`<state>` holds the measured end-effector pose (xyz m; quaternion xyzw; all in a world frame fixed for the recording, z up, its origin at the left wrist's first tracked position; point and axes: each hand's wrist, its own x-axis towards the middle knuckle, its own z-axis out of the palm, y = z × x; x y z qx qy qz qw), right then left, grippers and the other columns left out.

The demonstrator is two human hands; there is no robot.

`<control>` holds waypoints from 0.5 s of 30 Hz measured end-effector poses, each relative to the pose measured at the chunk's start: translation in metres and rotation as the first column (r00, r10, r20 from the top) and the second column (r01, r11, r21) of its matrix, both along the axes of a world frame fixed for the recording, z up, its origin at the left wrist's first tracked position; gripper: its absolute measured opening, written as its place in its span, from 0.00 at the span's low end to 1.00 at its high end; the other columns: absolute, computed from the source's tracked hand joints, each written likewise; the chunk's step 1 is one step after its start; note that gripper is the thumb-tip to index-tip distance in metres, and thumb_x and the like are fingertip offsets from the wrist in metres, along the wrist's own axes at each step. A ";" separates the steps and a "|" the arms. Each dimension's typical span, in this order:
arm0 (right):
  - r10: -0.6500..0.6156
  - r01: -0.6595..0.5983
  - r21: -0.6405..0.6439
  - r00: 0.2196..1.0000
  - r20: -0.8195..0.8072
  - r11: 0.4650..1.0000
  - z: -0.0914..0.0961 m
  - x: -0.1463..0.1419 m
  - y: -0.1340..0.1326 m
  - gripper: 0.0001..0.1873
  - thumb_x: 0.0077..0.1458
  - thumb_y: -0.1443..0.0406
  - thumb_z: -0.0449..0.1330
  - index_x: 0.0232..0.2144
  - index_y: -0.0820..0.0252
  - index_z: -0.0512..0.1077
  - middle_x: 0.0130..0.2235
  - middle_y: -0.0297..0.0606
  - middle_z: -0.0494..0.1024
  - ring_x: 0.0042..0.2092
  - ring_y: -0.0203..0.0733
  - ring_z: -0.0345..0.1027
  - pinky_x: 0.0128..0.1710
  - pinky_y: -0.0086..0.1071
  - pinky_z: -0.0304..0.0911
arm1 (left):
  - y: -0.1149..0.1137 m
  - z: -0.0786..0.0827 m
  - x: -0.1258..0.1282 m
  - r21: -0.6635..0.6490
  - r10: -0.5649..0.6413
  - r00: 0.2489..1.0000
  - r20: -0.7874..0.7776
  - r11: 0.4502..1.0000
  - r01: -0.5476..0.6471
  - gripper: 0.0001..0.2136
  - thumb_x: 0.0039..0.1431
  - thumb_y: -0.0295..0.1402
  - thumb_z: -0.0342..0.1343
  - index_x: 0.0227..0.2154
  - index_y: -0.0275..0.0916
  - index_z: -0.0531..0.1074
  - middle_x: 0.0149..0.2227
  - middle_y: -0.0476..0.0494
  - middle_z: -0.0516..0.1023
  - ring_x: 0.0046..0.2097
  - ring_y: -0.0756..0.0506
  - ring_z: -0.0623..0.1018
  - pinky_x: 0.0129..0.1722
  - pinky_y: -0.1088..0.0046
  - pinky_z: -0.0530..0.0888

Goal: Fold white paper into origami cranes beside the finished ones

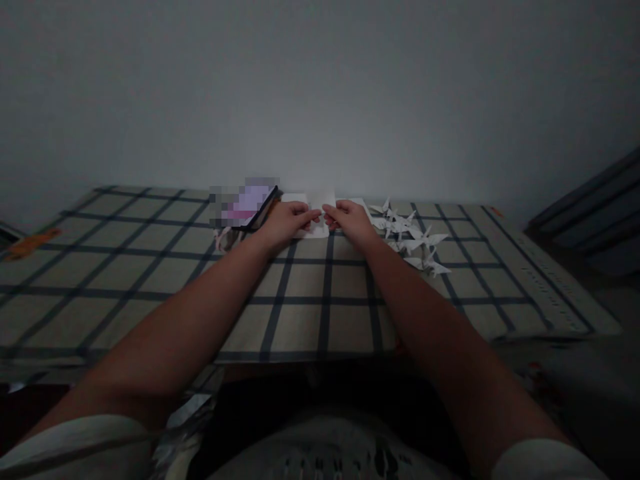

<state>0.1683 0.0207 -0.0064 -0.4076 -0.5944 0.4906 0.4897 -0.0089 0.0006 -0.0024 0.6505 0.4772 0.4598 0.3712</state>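
Observation:
Both my arms reach forward over a checked cloth toward the far wall. My left hand and my right hand meet at a white sheet of paper lying on the cloth. Each hand pinches the paper between thumb and fingers, fingertips almost touching in the middle. Just right of my right hand lies a heap of several folded white paper cranes.
A phone with a lit, blurred screen lies left of my left hand, with a small pale cord or strap by it. An orange object sits at the far left edge. A dark piece of furniture stands at the right.

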 end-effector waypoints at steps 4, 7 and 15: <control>0.001 -0.003 0.033 0.998 0.061 0.999 0.001 0.003 0.000 0.13 0.58 0.61 0.64 0.24 0.62 0.72 0.25 0.34 0.76 0.26 0.30 0.68 0.28 0.25 0.66 | -0.002 0.001 0.000 -0.025 -0.032 0.998 0.060 0.999 0.034 0.20 0.49 0.48 0.66 0.19 0.37 0.71 0.20 0.48 0.71 0.23 0.52 0.67 0.23 0.75 0.61; 0.007 -0.009 0.048 0.999 0.038 0.999 0.000 0.003 0.001 0.12 0.58 0.62 0.65 0.25 0.62 0.72 0.26 0.35 0.77 0.27 0.31 0.69 0.30 0.26 0.67 | -0.001 0.000 0.001 -0.099 -0.022 0.991 0.131 0.994 0.035 0.18 0.45 0.47 0.69 0.22 0.37 0.73 0.23 0.46 0.74 0.26 0.50 0.72 0.25 0.75 0.67; 0.032 -0.037 0.088 0.998 0.056 0.995 -0.005 0.004 0.005 0.12 0.57 0.60 0.66 0.26 0.61 0.73 0.26 0.33 0.77 0.27 0.32 0.69 0.30 0.27 0.66 | -0.001 0.004 0.000 -0.074 0.007 0.999 0.037 0.997 -0.004 0.15 0.46 0.41 0.69 0.20 0.37 0.73 0.21 0.47 0.73 0.24 0.51 0.70 0.24 0.74 0.66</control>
